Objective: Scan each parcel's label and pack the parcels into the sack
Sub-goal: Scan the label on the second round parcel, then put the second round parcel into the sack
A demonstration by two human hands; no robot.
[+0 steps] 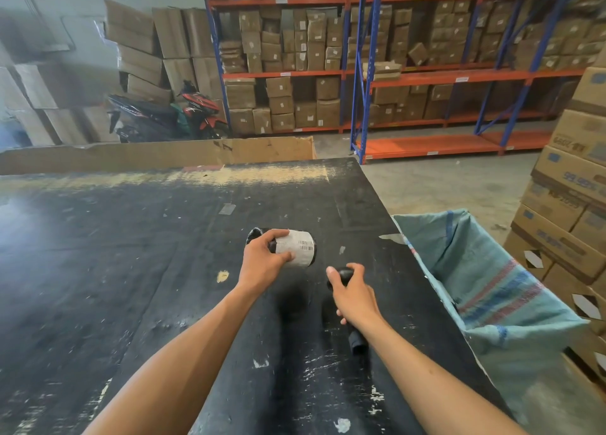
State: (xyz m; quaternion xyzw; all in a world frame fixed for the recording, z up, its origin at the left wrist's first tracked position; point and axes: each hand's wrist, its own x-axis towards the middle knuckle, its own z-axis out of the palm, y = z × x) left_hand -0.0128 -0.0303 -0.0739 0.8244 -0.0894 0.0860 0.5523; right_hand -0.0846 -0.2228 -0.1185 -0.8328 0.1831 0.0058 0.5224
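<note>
Black and scuffed, the counter (164, 270) fills most of the view, its top flecked with scraps of white tape. Behind it stand orange and blue shelves (393, 74) stacked with brown cardboard boxes. At the counter's right edge hangs a pale green woven sack (492, 287) with red and blue stripes, its mouth open toward the person and touching the counter's side.

Near the middle of the counter, the person's left hand (262, 264) holds a small parcel (295, 247), a rounded bundle in black plastic. Its white label (300, 247), barcode visible, faces up and toward the right. The fingers (278, 238) of this hand are clamped around the parcel's left end, thumb pressed on the label's lower edge.

Just beside it, apart from the parcel, the right hand (352, 297) is closed around a black handheld scanner (344, 275), whose head points toward the label.

The step in hand looks to be the scan. To do it well, the left thumb should stay off the barcode, the label should be stretched flat and tilted toward the scanner, and the scanner held steady. The sack is close on the right for the drop.
</note>
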